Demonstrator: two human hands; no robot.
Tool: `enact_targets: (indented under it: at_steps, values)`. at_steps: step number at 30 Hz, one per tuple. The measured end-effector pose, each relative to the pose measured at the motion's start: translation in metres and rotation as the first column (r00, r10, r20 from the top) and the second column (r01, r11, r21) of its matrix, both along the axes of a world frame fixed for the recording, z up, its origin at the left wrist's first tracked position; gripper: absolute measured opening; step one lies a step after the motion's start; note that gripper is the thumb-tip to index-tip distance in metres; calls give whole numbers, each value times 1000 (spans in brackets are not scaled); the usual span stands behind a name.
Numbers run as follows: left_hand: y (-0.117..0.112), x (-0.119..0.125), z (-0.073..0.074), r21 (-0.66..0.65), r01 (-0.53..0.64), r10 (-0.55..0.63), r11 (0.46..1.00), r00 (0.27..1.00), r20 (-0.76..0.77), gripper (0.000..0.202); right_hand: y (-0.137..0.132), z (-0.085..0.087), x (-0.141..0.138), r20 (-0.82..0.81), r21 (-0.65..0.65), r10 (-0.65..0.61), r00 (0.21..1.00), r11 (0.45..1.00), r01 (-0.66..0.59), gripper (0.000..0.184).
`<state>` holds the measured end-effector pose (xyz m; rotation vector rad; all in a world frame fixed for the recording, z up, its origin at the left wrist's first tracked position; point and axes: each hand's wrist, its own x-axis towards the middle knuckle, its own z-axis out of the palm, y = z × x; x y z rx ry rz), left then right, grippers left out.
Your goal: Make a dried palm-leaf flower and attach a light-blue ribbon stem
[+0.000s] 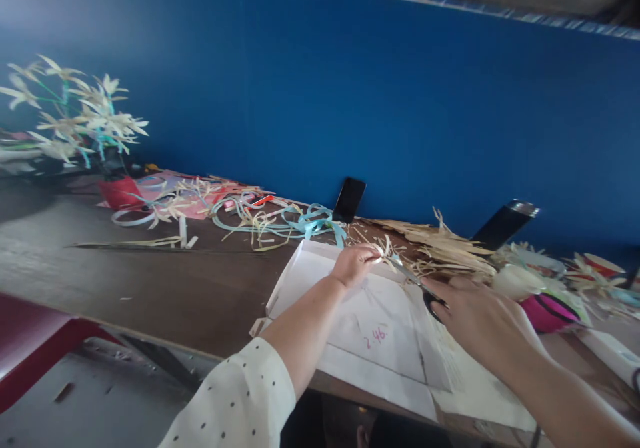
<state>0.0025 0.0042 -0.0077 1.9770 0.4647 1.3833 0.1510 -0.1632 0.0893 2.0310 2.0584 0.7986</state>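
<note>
Over the far part of an open white cardboard box [345, 328], my left hand [356, 265] is closed in a pinch on a small pale straw flower [385, 249]. My right hand [473, 308] is wrapped round the dark handles of a pair of scissors [411, 276]. The blades point left and reach the flower, close to my left fingertips. Whether they touch it I cannot tell. Pink handwritten numbers show on the box's inner face. Dry pale strips [435, 241] lie heaped just beyond my right hand.
A phone [349, 199] leans against the blue wall [400, 101]. Light-blue ribbon [300, 223] and straw scraps lie left of it. A dark bottle [507, 225] and a pink roll [549, 311] are at right. Straw flowers [95, 111] stand in a red pot [120, 193] at far left.
</note>
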Motion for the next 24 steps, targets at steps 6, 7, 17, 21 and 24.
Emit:
enact_targets:
  at_steps: [6, 7, 17, 21, 24]
  values:
    - [0, -1, 1, 5, -3, 3, 1000, 1000, -16, 13, 1, -3, 1, -27, 33, 19, 999, 999, -18, 34]
    - [0, -1, 1, 6, -3, 3, 1000, 1000, -17, 12, 1, -3, 1, -32, 34, 23, 999, 999, -22, 33]
    - [0, -1, 1, -14, -5, 5, 1000, 1000, -5, 11, -1, 0, -2, -51, 23, -9, 999, 1000, 10, 31]
    - [1, 0, 0, -15, -13, 13, 1000, 1000, -16, 11, -1, -1, -1, -34, 41, -6, 999, 999, 7, 34]
    - [1, 0, -1, -15, -14, 14, 1000, 1000, -17, 9, 0, -2, 0, -13, 45, 5, 1000, 999, -4, 35]
